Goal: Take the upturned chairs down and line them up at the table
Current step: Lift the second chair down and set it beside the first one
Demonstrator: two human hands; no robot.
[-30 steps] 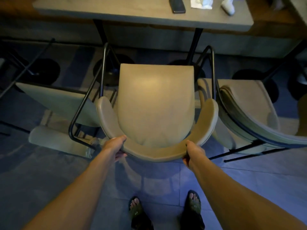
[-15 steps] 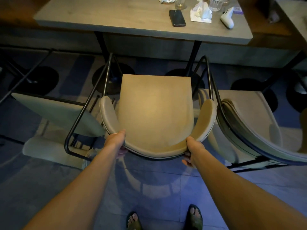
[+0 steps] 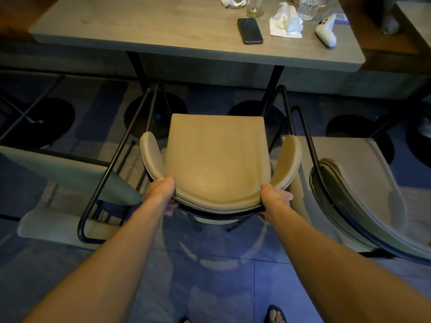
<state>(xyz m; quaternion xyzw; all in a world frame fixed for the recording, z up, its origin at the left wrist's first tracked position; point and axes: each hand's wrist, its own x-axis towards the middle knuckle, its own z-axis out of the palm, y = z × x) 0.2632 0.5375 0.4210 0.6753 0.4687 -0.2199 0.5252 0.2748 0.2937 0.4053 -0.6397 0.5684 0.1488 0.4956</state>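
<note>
Tan chair (image 3: 218, 157) gripped by left hand (image 3: 161, 191), right hand (image 3: 275, 198), seemingly facing table (image 3: 140, 26)

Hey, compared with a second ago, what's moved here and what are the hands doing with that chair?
The tan chair has gone forward, away from the feet and toward the table, and sits lower in view. The left hand and right hand kept their grip on its curved backrest; nothing was let go. The chairs on either side and the phone stayed put.
</note>
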